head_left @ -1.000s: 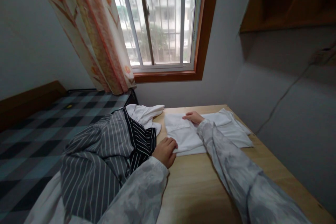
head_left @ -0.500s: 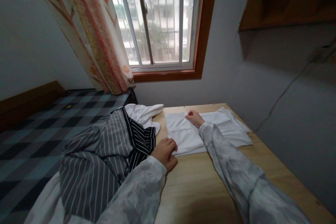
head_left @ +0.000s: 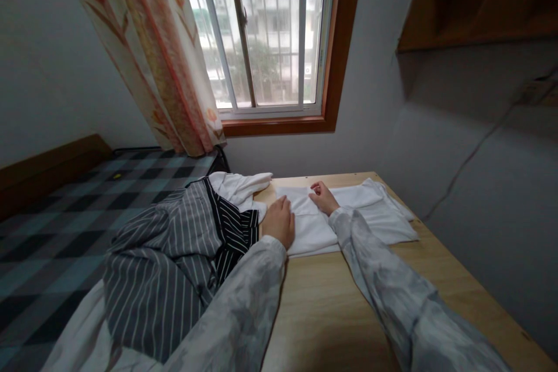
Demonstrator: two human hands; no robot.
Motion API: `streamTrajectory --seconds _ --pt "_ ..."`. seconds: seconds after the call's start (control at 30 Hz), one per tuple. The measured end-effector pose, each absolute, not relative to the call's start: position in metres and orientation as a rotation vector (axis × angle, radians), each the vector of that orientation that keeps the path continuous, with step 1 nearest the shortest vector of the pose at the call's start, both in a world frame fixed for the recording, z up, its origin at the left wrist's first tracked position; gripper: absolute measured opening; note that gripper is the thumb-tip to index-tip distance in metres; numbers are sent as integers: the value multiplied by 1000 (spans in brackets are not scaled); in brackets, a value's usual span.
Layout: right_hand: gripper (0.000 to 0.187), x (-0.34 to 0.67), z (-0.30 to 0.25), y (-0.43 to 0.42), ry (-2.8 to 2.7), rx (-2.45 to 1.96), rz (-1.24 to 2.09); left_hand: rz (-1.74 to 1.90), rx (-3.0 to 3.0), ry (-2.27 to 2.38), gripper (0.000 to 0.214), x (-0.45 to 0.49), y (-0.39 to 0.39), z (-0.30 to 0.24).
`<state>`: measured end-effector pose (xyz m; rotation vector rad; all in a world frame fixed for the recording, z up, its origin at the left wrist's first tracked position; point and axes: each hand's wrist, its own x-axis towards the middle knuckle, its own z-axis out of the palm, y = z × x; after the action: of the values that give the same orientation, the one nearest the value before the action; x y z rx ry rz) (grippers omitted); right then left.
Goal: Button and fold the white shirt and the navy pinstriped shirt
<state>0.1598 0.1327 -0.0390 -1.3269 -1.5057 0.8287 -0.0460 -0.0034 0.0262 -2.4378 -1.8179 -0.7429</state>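
A folded white garment (head_left: 310, 233) lies on the wooden tabletop, its layers stacked toward the left and spreading out to the right. My left hand (head_left: 280, 222) rests along the garment's left edge, fingers stretched away from me. Over the upper middle of the same garment is my right hand (head_left: 324, 197), its fingers loosely bent with a small gap between thumb and forefinger. Neither hand visibly grips the fabric. Beside my left forearm, a heap of grey and black striped clothing (head_left: 161, 261) is bunched up.
White cloth (head_left: 238, 186) pokes out behind the striped heap. A bed with a checked cover (head_left: 56, 250) adjoins the table (head_left: 331, 302) on the left. Ahead are a window (head_left: 270, 35) and a flowered curtain (head_left: 152, 52); a wooden shelf (head_left: 475, 6) hangs at upper right.
My left hand has moved forward from the garment's near left corner to its left edge, its fingers straightening. My right hand stays nearly in place, its thumb and forefinger now slightly apart.
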Motion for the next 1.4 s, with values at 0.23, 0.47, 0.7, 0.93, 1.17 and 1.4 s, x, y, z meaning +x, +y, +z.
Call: streamTrajectory --seconds 0.23,0.47,0.7,0.93,1.17,1.4 --pt "27 156 -32 125 -1571 -1305 758 -386 -2418 -2055 67 -39 21 0" --pt "24 155 -32 122 -1610 -1307 699 -479 -2298 -2092 69 -34 35 3" --pt "24 155 -38 123 -1640 -1354 623 -397 -2298 -2119 77 -34 44 -5" --pt "48 156 -15 104 -1769 -1327 395 -350 -2304 -2097 78 -34 44 -8" --pt "61 152 -21 45 -2391 -1195 183 -309 -2329 -2108 78 -35 46 -5" --pt "73 165 -34 33 -2427 -1317 184 -304 -2332 -2111 85 -38 45 -5"
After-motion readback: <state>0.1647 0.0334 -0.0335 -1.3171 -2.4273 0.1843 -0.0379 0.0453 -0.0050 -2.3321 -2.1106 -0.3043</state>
